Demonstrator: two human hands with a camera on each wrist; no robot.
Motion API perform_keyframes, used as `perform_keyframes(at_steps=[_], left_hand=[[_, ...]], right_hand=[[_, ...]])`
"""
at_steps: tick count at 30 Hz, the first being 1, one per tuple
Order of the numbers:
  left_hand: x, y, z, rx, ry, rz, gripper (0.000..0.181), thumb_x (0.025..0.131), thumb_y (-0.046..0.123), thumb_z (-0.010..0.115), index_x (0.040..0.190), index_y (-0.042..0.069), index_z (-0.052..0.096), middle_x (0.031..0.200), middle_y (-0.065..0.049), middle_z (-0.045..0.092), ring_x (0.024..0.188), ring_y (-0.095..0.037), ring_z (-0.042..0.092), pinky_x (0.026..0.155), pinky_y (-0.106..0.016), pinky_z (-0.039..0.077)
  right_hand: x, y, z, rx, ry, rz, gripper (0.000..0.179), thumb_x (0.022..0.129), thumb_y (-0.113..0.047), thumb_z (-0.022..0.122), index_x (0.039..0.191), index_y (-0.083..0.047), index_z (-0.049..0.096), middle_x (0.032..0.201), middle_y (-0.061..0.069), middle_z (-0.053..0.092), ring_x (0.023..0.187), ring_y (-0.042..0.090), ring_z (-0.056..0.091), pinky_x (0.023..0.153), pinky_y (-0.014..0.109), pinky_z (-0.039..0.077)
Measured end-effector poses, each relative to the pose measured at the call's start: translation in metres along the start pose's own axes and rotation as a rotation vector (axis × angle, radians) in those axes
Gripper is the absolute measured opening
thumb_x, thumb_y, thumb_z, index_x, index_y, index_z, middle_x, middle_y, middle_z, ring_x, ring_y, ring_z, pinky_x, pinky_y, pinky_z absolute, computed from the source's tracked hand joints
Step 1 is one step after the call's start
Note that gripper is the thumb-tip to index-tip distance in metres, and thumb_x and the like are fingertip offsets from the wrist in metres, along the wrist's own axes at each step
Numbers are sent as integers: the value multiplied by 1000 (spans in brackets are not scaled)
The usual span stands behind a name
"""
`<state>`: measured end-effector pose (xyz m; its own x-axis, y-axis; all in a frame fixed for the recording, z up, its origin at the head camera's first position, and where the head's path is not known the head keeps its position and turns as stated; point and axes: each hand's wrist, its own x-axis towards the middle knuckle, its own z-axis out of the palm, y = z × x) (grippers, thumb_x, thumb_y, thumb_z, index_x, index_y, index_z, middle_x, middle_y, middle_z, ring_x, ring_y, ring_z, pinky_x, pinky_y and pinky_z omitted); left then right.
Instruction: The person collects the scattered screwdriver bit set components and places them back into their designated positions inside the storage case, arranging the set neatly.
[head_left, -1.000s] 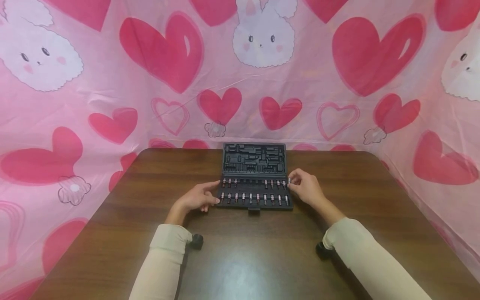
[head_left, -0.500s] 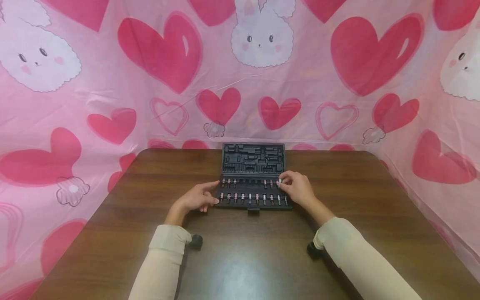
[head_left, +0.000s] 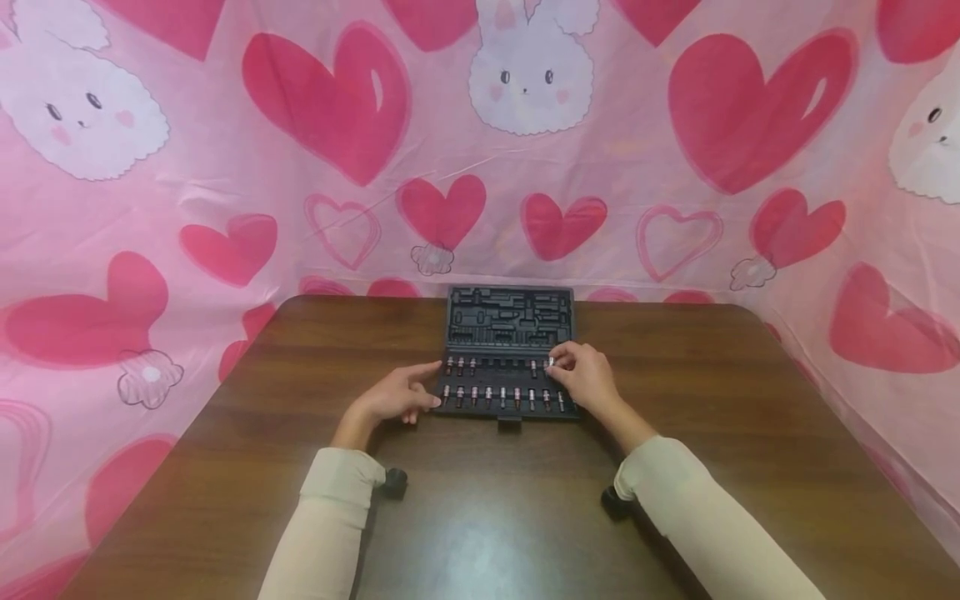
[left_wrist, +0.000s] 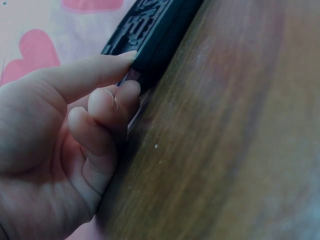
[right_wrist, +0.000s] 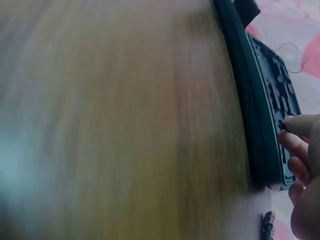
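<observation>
In the head view a black tool case (head_left: 480, 414) lies with its lid raised. Short metal bit sockets stand in two rows in its base, an upper row (head_left: 461, 365) with a gap at its middle and a lower row (head_left: 488, 395). My left hand (head_left: 392, 395) holds the case's left side, thumb at the front corner; the left wrist view shows my thumb (left_wrist: 92, 75) on the rim and the other fingers curled. My right hand (head_left: 587, 377) pinches a silver bit socket (head_left: 551, 362) over the upper row's right part. That hand hides the sockets behind it.
The moulded lid (head_left: 510, 317) stands up behind the base, and a latch (head_left: 509, 425) juts from the front. A brown wooden table (head_left: 480, 508) carries the case. Patterned pink cloth (head_left: 465, 150) hangs behind. In the right wrist view a small ridged metal piece (right_wrist: 269, 225) shows low down.
My right hand has moved left along the upper row, from the case's right edge to over its sockets, with the bit socket between its fingertips. The left hand stays where it was.
</observation>
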<state>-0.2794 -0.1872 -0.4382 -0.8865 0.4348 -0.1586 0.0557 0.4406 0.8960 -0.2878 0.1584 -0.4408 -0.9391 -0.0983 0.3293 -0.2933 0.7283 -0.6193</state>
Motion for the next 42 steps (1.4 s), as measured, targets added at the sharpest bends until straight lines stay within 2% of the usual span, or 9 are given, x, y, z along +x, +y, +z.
perform_keyframes(at_steps=[9, 17, 20, 25, 35, 38, 42], left_hand=[[0, 1, 0, 9, 5, -2, 72, 86, 8, 72, 149, 6, 38, 64, -7, 58, 43, -14, 50, 45, -28, 43], [0, 2, 0, 9, 1, 3, 73, 85, 9, 72, 149, 6, 38, 64, -7, 59, 44, -15, 50, 45, -28, 44], [0, 2, 0, 3, 1, 0, 73, 85, 8, 72, 149, 6, 38, 64, -7, 59, 44, -14, 50, 45, -28, 44], [0, 1, 0, -1, 0, 2, 73, 85, 9, 73, 149, 6, 38, 64, -7, 59, 44, -14, 50, 45, -28, 44], [1, 1, 0, -6, -2, -4, 74, 85, 8, 73, 150, 7, 37, 63, -7, 58, 43, -14, 49, 44, -27, 43], [0, 3, 0, -6, -1, -9, 74, 85, 8, 73, 150, 7, 37, 63, -7, 58, 43, -14, 49, 44, -27, 43], [0, 2, 0, -5, 0, -6, 74, 85, 7, 72, 150, 6, 37, 63, -6, 59, 43, -14, 49, 44, -27, 43]], right_hand=[[4, -8, 12, 34, -5, 26, 18, 82, -16, 78, 97, -10, 70, 82, -1, 71, 84, 23, 61, 78, 44, 44], [6, -14, 23, 19, 1, -2, 17, 80, -15, 79, 94, -10, 69, 78, -3, 70, 84, 22, 59, 76, 42, 44], [8, -18, 26, 7, -7, 17, 17, 81, -16, 79, 94, -12, 69, 78, -4, 69, 83, 21, 59, 75, 41, 44], [11, -25, 30, -33, -35, 38, 17, 81, -18, 79, 94, -12, 69, 79, -4, 68, 80, 20, 60, 71, 41, 46], [15, -29, 38, -145, -63, 26, 16, 81, -21, 78, 92, -16, 68, 76, -7, 65, 81, 17, 57, 71, 38, 46], [15, -30, 39, -177, -73, 35, 17, 81, -22, 78, 95, -17, 68, 78, -8, 65, 83, 16, 56, 71, 38, 47], [16, -30, 39, -231, -83, 6, 23, 82, -21, 78, 102, -17, 69, 80, -9, 67, 84, 15, 56, 72, 37, 47]])
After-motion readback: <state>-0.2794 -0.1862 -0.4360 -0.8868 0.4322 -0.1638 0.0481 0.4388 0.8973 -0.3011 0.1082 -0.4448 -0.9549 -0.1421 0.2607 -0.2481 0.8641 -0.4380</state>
